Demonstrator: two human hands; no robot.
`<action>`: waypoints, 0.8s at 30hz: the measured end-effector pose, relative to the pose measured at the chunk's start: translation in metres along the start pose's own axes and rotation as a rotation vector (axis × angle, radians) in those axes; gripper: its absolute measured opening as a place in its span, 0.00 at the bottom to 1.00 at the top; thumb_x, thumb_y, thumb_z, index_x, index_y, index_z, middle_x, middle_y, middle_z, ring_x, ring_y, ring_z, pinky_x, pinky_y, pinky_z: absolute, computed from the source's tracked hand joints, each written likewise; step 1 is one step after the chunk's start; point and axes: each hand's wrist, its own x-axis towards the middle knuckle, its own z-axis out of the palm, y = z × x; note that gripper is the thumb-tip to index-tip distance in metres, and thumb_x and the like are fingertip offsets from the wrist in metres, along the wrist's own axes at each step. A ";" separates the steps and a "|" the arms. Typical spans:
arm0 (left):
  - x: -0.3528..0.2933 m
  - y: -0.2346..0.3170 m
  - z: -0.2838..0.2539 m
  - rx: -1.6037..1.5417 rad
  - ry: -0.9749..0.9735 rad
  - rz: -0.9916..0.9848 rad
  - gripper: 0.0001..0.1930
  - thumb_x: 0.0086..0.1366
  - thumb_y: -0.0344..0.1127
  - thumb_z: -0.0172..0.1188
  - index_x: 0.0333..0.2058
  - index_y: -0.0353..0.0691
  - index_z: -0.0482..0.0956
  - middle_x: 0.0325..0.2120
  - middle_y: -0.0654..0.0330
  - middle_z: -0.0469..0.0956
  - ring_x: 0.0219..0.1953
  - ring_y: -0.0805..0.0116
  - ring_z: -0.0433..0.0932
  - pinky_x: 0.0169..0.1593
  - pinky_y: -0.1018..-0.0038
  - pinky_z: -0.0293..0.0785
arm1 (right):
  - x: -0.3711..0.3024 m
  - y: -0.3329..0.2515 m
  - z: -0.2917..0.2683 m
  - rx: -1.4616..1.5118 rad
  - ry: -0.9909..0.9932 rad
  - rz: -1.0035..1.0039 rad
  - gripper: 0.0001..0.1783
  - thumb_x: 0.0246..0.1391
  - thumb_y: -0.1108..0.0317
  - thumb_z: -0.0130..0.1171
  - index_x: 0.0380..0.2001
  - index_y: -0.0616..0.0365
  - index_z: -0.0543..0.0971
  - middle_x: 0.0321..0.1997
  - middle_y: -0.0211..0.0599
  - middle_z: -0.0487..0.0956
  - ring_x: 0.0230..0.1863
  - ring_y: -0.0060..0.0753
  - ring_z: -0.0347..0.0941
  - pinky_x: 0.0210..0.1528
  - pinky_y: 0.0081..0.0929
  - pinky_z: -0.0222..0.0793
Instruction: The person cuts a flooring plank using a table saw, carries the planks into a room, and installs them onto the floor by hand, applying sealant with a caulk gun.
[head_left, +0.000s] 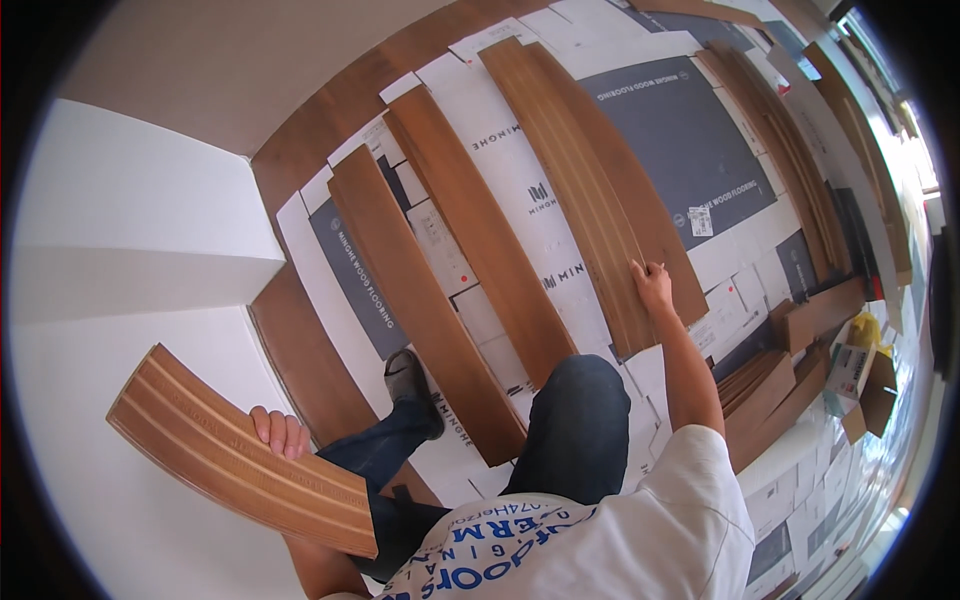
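My left hand (280, 432) is closed over the edge of a short wooden floorboard (240, 455), held up at the lower left with its grooved underside showing. My right hand (653, 285) pinches the right edge of a long floorboard (565, 180), whose striped, grooved back faces up. That board overlaps a smooth brown plank (640, 190) beside it. Left of these lie two more long planks, a middle plank (480, 235) and a left plank (425, 300), both smooth side up and apart from each other.
White and dark grey cardboard sheets (680, 140) cover the floor under the planks. A white wall (140, 270) with a ledge stands at left. At right are a stack of boards (785, 160), loose offcuts (770, 400) and an opened carton (850, 375) with something yellow. My shoe (412, 385) rests beside the left plank.
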 end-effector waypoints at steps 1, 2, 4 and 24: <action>-0.002 0.003 -0.003 0.009 -0.031 -0.012 0.12 0.76 0.42 0.51 0.37 0.39 0.71 0.28 0.56 0.74 0.31 0.62 0.74 0.38 0.69 0.71 | -0.003 0.007 -0.004 0.000 0.001 -0.005 0.31 0.57 0.43 0.63 0.27 0.68 0.80 0.31 0.61 0.81 0.40 0.60 0.81 0.50 0.46 0.74; -0.005 0.004 -0.004 0.019 -0.054 -0.024 0.13 0.76 0.43 0.51 0.37 0.39 0.71 0.27 0.56 0.74 0.31 0.63 0.74 0.38 0.69 0.70 | -0.009 0.009 -0.011 0.036 -0.037 0.015 0.31 0.57 0.44 0.62 0.27 0.69 0.80 0.28 0.60 0.80 0.36 0.56 0.80 0.47 0.45 0.74; -0.004 0.001 0.010 0.035 -0.005 -0.008 0.13 0.76 0.43 0.51 0.37 0.39 0.70 0.27 0.56 0.74 0.31 0.63 0.73 0.37 0.69 0.70 | -0.005 0.028 -0.024 0.054 -0.066 0.009 0.31 0.59 0.44 0.61 0.26 0.69 0.79 0.24 0.55 0.78 0.28 0.43 0.75 0.38 0.42 0.70; 0.009 -0.003 -0.010 -0.048 -0.105 -0.021 0.10 0.76 0.40 0.54 0.37 0.42 0.71 0.29 0.56 0.75 0.33 0.64 0.76 0.41 0.69 0.72 | -0.035 -0.100 0.109 -0.290 -0.524 -0.370 0.50 0.52 0.42 0.69 0.67 0.64 0.63 0.66 0.64 0.69 0.61 0.59 0.73 0.63 0.47 0.70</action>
